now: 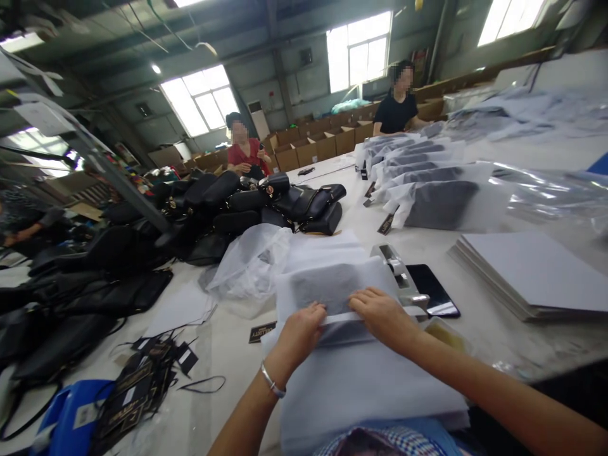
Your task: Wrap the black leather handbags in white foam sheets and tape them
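Note:
In front of me a dark flat item, probably a bag, lies under thin white tissue paper (327, 275). My left hand (304, 326) is at the lower left of the bundle, fingers curled and closed on the paper's folded edge. On the other side of that fold, my right hand (377, 310) has its fingertips closed on the same edge. More white sheets (361, 380) spread beneath my forearms. A black hang tag (261, 332) sticks out left of the bundle. Beside my right hand are a tape dispenser (401, 272) and a black phone (434, 290).
Black handbags (237, 202) are heaped at the left, near crumpled clear plastic (254, 259). Loose tags (142, 380) and a blue tool (71, 418) lie lower left. A stack of white boards (527, 266) and wrapped bags (437, 202) occupy the right. Two people (396, 114) work across the table.

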`<state>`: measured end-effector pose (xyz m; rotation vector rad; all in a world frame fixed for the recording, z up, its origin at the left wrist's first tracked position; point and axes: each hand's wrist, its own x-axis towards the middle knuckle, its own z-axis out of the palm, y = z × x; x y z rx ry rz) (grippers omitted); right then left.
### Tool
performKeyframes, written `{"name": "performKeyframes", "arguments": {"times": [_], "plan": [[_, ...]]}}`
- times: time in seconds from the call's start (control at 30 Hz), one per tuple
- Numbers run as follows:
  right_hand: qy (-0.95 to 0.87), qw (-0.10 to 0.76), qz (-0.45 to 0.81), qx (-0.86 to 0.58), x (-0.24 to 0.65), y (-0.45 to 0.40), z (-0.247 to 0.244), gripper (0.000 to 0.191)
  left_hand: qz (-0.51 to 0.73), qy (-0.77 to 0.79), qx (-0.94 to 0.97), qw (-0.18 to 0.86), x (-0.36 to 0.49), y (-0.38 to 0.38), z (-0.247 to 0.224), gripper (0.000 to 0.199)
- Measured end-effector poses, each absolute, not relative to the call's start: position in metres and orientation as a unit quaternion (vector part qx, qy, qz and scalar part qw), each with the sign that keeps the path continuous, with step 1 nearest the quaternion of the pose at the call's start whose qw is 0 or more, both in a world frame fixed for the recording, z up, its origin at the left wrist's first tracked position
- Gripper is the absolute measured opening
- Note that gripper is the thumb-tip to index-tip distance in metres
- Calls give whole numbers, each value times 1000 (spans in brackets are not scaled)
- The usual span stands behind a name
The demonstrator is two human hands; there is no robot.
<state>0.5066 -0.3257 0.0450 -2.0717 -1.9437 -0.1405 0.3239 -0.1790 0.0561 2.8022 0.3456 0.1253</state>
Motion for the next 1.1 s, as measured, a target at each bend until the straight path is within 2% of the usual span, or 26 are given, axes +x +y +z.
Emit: {"name": "performKeyframes", "arguments": {"times": [0.13,0.37,0.57,0.93,1.03,1.1], "plan": [[-674,173,-36,-717,521,-322,40,31,33,132,981,137,325,-176,55,29],[-608,179,12,-773,531,-315,35,25,4,177,980,95,332,-163,52,27],[-606,148,30,-781,538,-309,31,22,3,201,975,95,333,-157,43,30],[-587,220,97,-773,554,-290,43,13,87,235,961,117,343,-143,48,29],[-572,246,115,-774,558,-287,44,4,110,246,956,120,344,-141,43,21],[-558,265,142,-774,563,-286,44,6,129,255,951,117,345,-139,40,18]]}}
